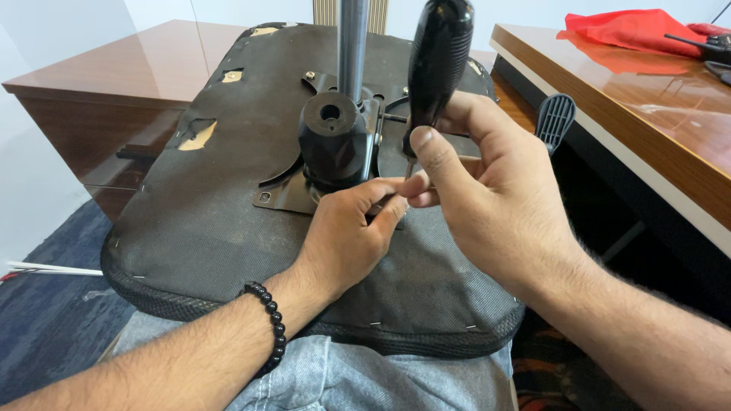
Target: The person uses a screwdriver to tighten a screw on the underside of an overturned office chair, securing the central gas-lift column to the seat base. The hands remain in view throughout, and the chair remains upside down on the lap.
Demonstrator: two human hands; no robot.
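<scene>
An upturned office chair seat (221,221) with black fabric underside lies across my lap. A black metal mounting plate (283,190) and a black mechanism block (333,137) with a chrome post (352,46) sit at its middle. My right hand (487,198) holds a black-handled screwdriver (438,61) upright, its tip down at the plate's near edge. My left hand (350,232), with a black bead bracelet on the wrist, rests on the seat and pinches around the screwdriver's shaft tip; the screw itself is hidden by the fingers.
A brown wooden desk (647,114) stands at the right with a red cloth (632,30) and a dark device on it. A black lever paddle (554,118) sticks out beside the seat. Another brown cabinet (99,99) is at the left; blue carpet (46,320) lies below.
</scene>
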